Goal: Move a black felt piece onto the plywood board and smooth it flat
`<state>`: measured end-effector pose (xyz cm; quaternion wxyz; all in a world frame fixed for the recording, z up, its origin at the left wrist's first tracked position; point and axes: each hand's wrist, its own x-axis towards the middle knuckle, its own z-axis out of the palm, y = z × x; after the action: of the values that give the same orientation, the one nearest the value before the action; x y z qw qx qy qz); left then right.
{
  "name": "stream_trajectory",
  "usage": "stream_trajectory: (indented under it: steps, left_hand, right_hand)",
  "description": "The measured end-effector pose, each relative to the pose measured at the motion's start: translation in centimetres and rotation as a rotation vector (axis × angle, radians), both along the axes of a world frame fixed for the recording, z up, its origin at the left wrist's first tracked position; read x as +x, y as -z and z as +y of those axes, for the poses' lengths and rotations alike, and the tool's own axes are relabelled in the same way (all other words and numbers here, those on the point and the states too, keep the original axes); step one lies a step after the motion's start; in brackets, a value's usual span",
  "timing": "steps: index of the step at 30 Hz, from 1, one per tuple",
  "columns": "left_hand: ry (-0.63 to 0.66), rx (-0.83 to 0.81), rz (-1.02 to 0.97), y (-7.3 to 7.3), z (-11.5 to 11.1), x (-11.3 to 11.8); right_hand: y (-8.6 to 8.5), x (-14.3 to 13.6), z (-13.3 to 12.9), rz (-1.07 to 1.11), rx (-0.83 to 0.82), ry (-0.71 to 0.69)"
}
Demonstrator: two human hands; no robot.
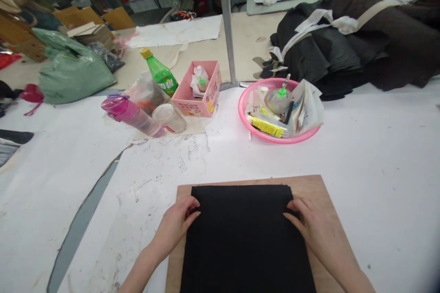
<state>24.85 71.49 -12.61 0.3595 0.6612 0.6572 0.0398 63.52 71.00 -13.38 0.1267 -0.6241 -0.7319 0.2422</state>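
Note:
A black cloth (244, 238) lies flat on a brown wooden board (319, 197), its top edge just below the board's far edge. At the cloth's upper left edge is my left hand (180, 219), thumb and fingers closed on the fabric. My right hand (305, 215) pinches the upper right edge the same way. The cloth's near end runs out of view at the bottom.
Beyond the board stands a pink basin (244, 119) holding a tube and a small pot. Left of it are a pink box (195, 107), a green bottle (160, 71), a pink water bottle (134, 116) and a jar (170, 119). Dark fabric bundles (343, 41) lie back right.

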Motion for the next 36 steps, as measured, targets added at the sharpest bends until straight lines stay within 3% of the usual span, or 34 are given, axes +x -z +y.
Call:
stream_trajectory:
  steps: [3,7,11,24,31,36]
  left_hand:
    - [-0.001,0.013,0.005,0.0,0.0,0.1]
    - [0.010,0.018,0.012,0.0,0.0,0.1]
    - [0.012,0.005,0.021,0.0,0.0,0.1]
    - [0.057,0.051,0.092,0.4,-0.1,0.0]
    - [0.186,0.167,0.197,-0.5,0.1,0.4]
    - [0.288,0.174,0.209,-1.0,0.6,0.5]
  right_hand:
    - [-0.1,-0.8,0.2,-0.023,0.065,-0.035]
    - [1.2,-2.2,0.3,0.013,0.066,-0.137]
    - [2.0,-3.1,0.6,-0.005,0.061,-0.152]
    - [0.1,-4.0,1.8,-0.052,0.007,-0.268]
    - [1.2,-3.0,0.6,0.007,0.153,-0.438]
    - [2.5,-2.3,0.1,-0.005,0.232,-0.461]
